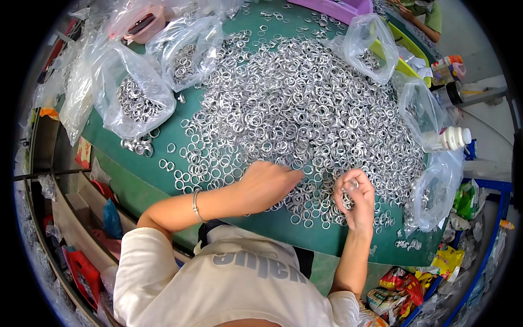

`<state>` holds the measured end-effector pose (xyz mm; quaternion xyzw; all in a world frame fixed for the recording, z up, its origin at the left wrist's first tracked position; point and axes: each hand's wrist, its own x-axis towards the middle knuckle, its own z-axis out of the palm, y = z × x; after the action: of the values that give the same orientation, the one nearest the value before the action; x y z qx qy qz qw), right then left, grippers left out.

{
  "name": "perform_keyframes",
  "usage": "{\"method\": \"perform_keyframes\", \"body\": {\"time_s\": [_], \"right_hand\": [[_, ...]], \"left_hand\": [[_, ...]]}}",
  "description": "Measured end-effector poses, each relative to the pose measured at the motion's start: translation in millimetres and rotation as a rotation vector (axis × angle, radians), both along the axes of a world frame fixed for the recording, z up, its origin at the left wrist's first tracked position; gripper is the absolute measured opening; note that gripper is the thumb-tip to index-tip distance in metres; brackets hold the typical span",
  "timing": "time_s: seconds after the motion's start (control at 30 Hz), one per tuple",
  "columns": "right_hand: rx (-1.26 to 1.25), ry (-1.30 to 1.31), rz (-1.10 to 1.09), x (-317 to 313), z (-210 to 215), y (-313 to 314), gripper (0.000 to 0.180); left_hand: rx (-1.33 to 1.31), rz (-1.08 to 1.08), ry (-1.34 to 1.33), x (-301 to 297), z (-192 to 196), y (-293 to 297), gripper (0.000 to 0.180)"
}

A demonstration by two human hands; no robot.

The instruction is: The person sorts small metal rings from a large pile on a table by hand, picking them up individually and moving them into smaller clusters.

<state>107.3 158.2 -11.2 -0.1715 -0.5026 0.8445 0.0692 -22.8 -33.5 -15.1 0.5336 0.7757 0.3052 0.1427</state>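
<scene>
Sorting looks to be mid-stride: the left hand [265,184] lies palm-down, fingers narrowed, on the near edge of the heap of silver rings [305,114] spread across the centre of the green counter [136,180]. The right hand [355,199], at lower right, is curled around a small clutch of rings, so the next move likely calls for picking single rings from the heap's edge. Clear bags [133,98] at upper left hold more rings, and another bag [371,46] at upper right holds a few.
</scene>
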Motion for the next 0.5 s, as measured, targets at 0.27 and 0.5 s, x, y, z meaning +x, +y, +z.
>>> {"method": "perform_keyframes", "body": {"time_s": [0.27, 0.5], "right_hand": [[-0.495, 0.095, -0.131, 21.2, -14.2, 8.9, 0.019], [0.606, -0.358, -0.145, 28.6, 7.4, 1.7, 0.010]], "left_hand": [[-0.170, -0.234, 0.239, -15.6, -11.0, 42.2, 0.020], [-0.147, -0.228, 0.285, -15.0, -14.7, 40.2, 0.029]]}}
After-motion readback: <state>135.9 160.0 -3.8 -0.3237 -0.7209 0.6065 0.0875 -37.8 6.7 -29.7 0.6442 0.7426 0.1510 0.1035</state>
